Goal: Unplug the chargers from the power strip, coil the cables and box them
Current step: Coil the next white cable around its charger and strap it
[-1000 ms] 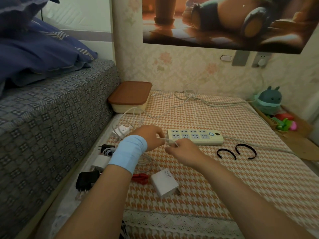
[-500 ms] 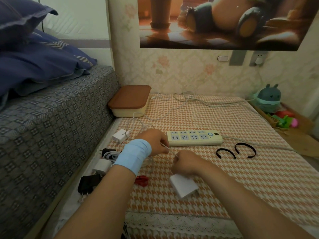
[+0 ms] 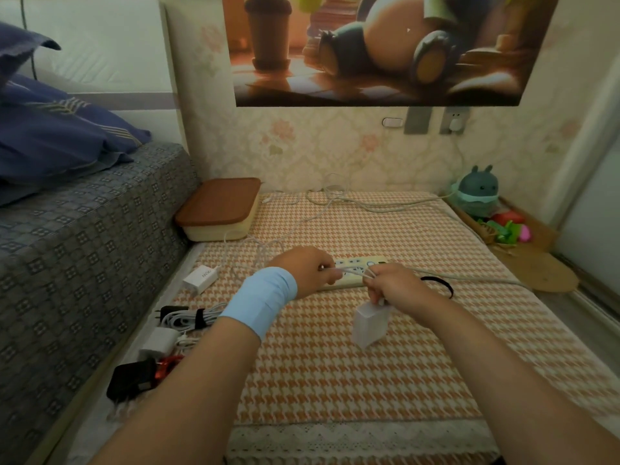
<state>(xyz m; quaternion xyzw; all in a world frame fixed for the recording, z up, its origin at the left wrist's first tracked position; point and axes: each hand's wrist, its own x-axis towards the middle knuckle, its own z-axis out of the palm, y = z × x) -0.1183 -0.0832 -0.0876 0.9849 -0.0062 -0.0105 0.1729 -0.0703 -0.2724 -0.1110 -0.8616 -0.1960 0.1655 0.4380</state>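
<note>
My left hand (image 3: 310, 270), with a blue band on its wrist, pinches a thin white cable (image 3: 350, 270) in front of the cream power strip (image 3: 349, 280). My right hand (image 3: 396, 285) grips the same cable just to the right, and a white charger block (image 3: 370, 325) hangs below that hand, off the cloth. The cable trails back in loops toward the cream box with a brown lid (image 3: 219, 209). The hands hide most of the strip.
At the left edge of the table lie a white charger (image 3: 200, 279), a tied white cable bundle with a black plug (image 3: 188, 318), a white adapter (image 3: 157, 342), a black adapter (image 3: 132, 380) and a red cable (image 3: 166, 365). A black band (image 3: 441, 284) lies right of my hands. The bed (image 3: 84, 246) borders the left.
My right hand rose and came up beside my left, lifting the white charger block off the cloth. The view tilted up a little.
</note>
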